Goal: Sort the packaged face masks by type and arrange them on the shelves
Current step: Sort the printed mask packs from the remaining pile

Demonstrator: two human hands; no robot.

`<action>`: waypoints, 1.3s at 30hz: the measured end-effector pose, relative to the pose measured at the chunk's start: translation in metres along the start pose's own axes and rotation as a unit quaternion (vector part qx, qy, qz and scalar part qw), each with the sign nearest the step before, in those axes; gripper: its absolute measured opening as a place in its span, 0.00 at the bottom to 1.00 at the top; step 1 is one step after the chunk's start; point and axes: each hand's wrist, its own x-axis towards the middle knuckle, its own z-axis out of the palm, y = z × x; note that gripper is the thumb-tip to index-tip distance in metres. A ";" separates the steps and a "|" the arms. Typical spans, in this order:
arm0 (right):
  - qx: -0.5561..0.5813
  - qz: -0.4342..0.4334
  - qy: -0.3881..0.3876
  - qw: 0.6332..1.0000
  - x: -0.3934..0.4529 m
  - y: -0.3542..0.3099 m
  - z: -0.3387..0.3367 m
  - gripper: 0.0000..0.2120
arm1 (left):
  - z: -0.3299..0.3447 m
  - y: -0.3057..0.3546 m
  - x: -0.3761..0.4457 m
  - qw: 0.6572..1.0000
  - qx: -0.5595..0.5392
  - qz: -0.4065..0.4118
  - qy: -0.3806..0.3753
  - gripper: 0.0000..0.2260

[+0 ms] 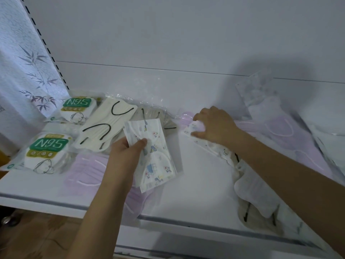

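Face masks in packets, spread over a white shelf

Face masks lie sorted in part on the shelf (pixel 196 184). The left hand (pixel 124 154) pinches a cartoon-print mask packet (pixel 155 156) between thumb and fingers, lifted over a lilac mask packet (pixel 84 172). The right hand (pixel 214 124) curls its fingers on a second cartoon-print packet (pixel 194 128) lying on the shelf. Two N95 packets (pixel 48 148) sit at the far left, beside a cream mask packet with black loops (pixel 104 124). More lilac packets (pixel 291 135) lie to the right.
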 end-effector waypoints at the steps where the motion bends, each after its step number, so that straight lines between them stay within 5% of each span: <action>1: -0.028 -0.013 -0.048 0.998 -0.003 -0.001 0.009 0.29 | 0.002 0.000 0.000 1.000 0.002 0.001 -0.002 0.07; 3: 0.004 -0.005 -0.081 0.997 -0.007 -0.001 0.022 0.31 | 0.006 0.000 0.000 1.000 0.004 0.004 -0.007 0.06; 7: 0.016 -0.008 0.008 1.000 -0.001 0.002 0.022 0.11 | 0.015 -0.001 -0.003 1.000 0.013 -0.004 -0.014 0.05; 10: 0.105 0.042 0.082 0.990 -0.002 0.001 0.009 0.07 | 0.021 -0.002 -0.004 1.000 -0.005 -0.001 -0.009 0.06; 15: 0.378 0.104 0.180 0.902 -0.012 -0.008 -0.038 0.06 | 0.055 0.000 -0.005 0.995 0.019 0.094 -0.018 0.11; 18: 0.492 0.094 0.125 0.856 -0.021 -0.031 -0.047 0.05 | 0.080 0.001 -0.004 0.976 0.071 0.148 -0.141 0.14; 21: 0.628 0.088 0.023 0.773 -0.035 -0.031 -0.059 0.10 | 0.088 -0.001 0.002 0.969 0.116 0.179 -0.120 0.07; 22: 0.599 0.081 0.004 0.797 -0.044 -0.022 -0.065 0.12 | 0.086 -0.002 0.005 0.975 0.107 0.165 -0.100 0.08; 25: 0.299 0.056 -0.042 0.952 -0.092 0.028 -0.068 0.23 | 0.078 -0.004 0.009 0.992 0.056 0.089 -0.074 0.12; 27: 0.112 0.087 -0.099 0.985 -0.135 0.055 -0.057 0.43 | 0.079 -0.003 0.008 0.995 0.009 0.048 -0.088 0.14; 29: 0.040 0.119 -0.132 0.983 -0.168 0.067 -0.034 0.55 | 0.087 -0.002 0.004 0.994 -0.012 0.033 -0.101 0.13; 31: 0.088 0.157 -0.115 0.977 -0.182 0.074 -0.012 0.54 | 0.098 -0.005 -0.001 0.992 -0.023 0.024 -0.119 0.13; 34: 0.211 0.219 0.006 0.952 -0.183 0.085 -0.001 0.40 | 0.110 -0.008 -0.008 0.990 -0.028 0.015 -0.135 0.16; 37: 0.173 0.247 0.118 0.946 -0.186 0.104 -0.013 0.23 | 0.111 -0.012 -0.007 0.991 -0.018 0.010 -0.136 0.15; 39: 0.146 0.294 0.150 0.933 -0.190 0.124 -0.026 0.21 | 0.111 -0.012 -0.004 0.991 -0.022 0.000 -0.130 0.13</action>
